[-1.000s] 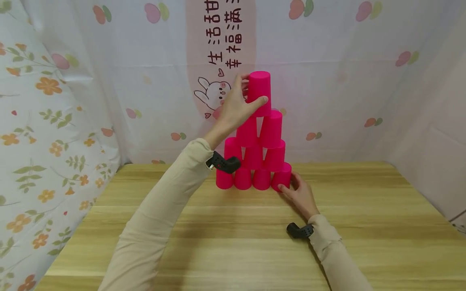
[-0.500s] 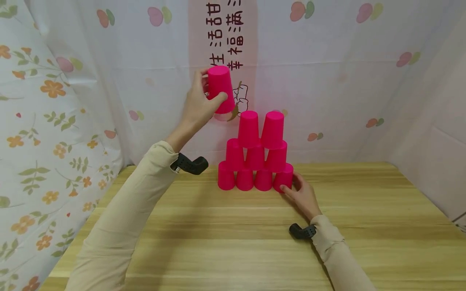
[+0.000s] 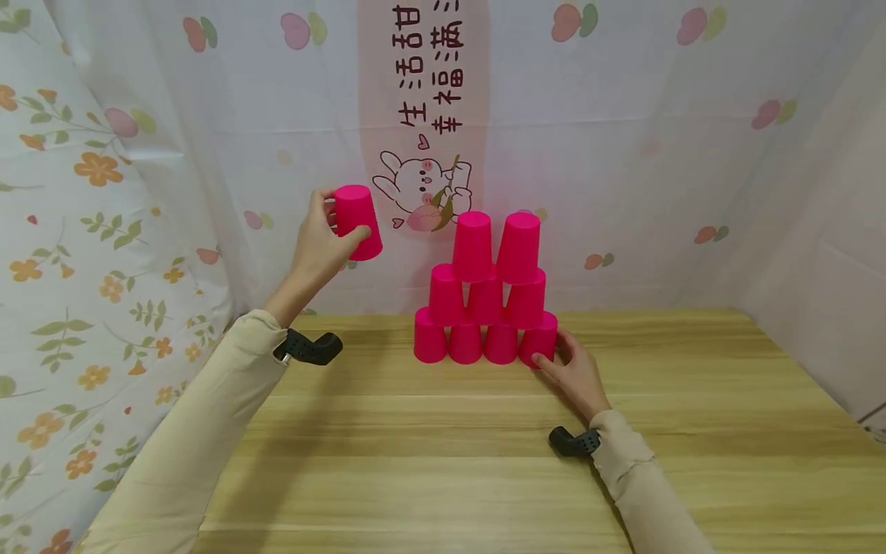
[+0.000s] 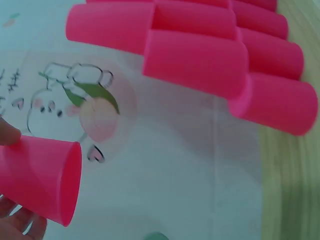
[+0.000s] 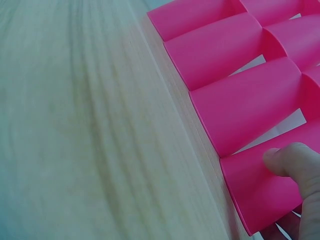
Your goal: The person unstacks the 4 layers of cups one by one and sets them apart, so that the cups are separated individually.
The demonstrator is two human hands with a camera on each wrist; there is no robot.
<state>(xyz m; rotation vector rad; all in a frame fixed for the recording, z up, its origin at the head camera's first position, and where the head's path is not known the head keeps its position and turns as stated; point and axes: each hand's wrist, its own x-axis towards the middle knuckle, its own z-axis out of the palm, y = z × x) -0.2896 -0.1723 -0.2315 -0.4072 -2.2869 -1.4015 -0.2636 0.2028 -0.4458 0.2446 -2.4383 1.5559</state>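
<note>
My left hand grips a pink plastic cup, mouth down, in the air left of a stack of pink cups. In the left wrist view the held cup is apart from the stack. The stack has several upside-down cups in its bottom row, three in the middle row and two on top. With thumb and fingers my right hand holds the rightmost bottom cup. The thumb lies on this cup in the right wrist view; the other fingers are partly hidden behind it.
The stack stands near the back of a wooden table. Behind the table hangs a white curtain with printed fruit, writing and a rabbit. A floral curtain borders the left side. Both wrists carry black camera mounts.
My left hand has lifted the top cup off the stack, carried it left, then lowered it somewhat. My right hand has stayed at the rightmost bottom cup.
</note>
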